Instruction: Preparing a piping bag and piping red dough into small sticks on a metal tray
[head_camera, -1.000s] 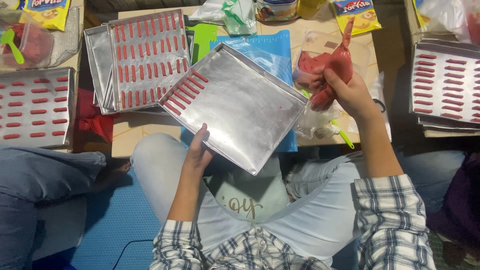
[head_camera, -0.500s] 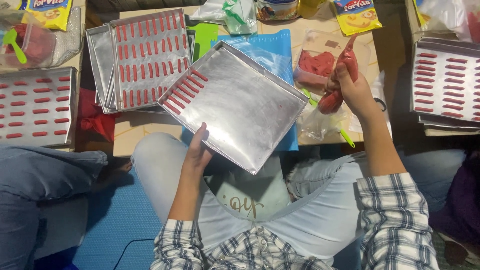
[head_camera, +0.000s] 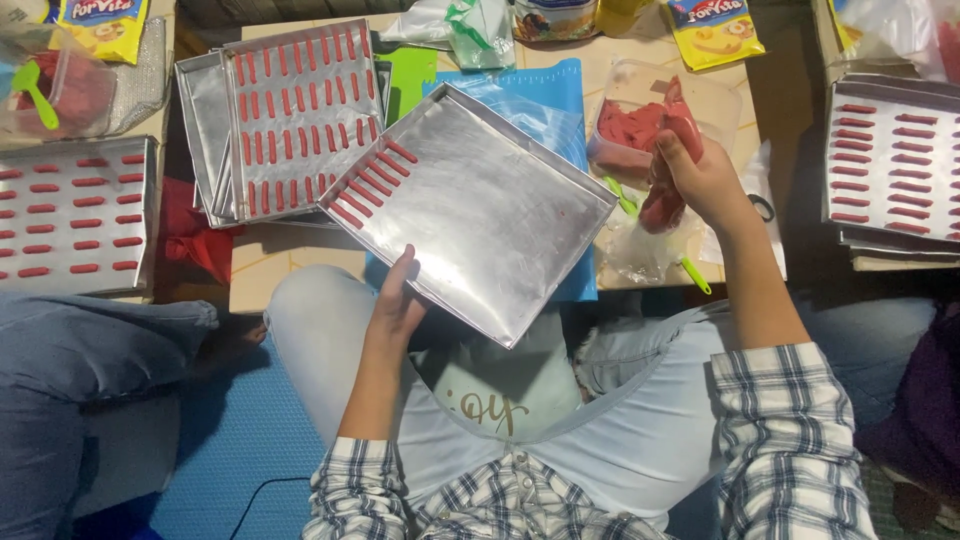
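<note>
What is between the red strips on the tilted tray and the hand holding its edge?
Bare shiny metal of the tray; strips at the far corner, left hand near, head view.

Bright overhead light — glare on tray (head_camera: 480, 210) (edges dim).

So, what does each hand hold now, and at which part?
The left hand holds the metal tray by its near edge. The right hand grips a red piping bag around its middle.
</note>
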